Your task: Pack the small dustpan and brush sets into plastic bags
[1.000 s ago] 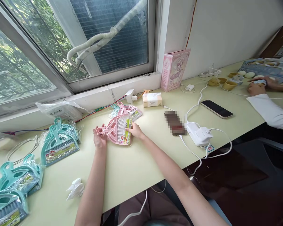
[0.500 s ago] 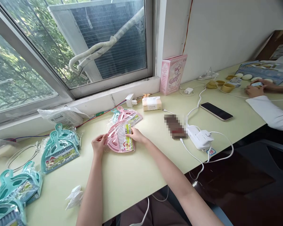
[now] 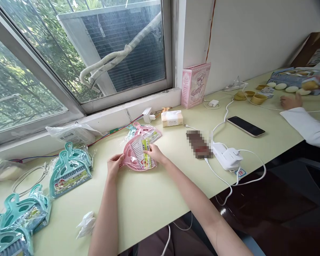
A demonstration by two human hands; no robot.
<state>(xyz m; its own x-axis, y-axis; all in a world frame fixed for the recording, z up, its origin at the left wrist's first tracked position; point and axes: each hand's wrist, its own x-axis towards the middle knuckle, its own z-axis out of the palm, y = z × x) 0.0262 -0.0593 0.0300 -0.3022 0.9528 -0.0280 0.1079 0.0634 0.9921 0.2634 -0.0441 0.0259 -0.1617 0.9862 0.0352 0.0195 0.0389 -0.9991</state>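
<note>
A pink dustpan and brush set (image 3: 134, 154) in clear wrap, with a green and yellow label, is held just over the table. My left hand (image 3: 115, 164) pinches its handle end on the left. On the right, my right hand (image 3: 155, 153) grips the label side, thumb on top. Behind it lies another wrapped pink set (image 3: 149, 132) with a teal one partly under it. Several wrapped teal dustpan sets (image 3: 70, 174) rest along the left side of the table.
Crumpled tissue (image 3: 85, 224) lies near the left forearm. Tissue pack (image 3: 172, 118), pink box (image 3: 196, 85), black phone (image 3: 245, 126), white power strip (image 3: 226, 156) and cables are to the right. Another person's hand (image 3: 291, 102) is by yellow cups (image 3: 258, 99) and white egg-shaped items (image 3: 292, 89).
The pink set has turned slightly, its handle end now toward my left hand. At the far right, the other person's hands have moved apart, one lifting a yellow item.
</note>
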